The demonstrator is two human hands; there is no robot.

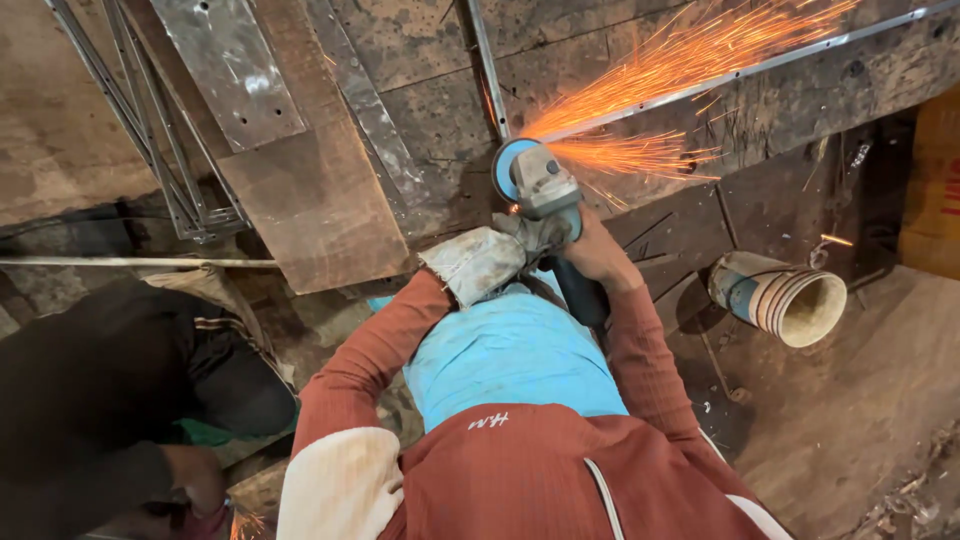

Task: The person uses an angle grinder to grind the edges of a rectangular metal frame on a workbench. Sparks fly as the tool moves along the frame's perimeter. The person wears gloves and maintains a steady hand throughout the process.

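Angle grinder (545, 185), near the middle of the plank bench (420, 120), its disc on a thin steel bar (490, 75). Judged heavy, rigid and prone to kick; best gripped at body and rear handle. Long axis runs from disc back toward the wearer. Right hand (597, 252) is wrapped round the handle; left hand (480, 262), in a soiled glove, is closed beside the head. Sparks (680, 60) fly toward the bench's far right corner.

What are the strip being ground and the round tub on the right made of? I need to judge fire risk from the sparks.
The strip looks like bare steel: thin, grey and shiny, and it throws orange sparks where the grinder meets it. The tub seems to be plastic or coated card, pale and matt with ribbed, striped walls; which one is unclear.
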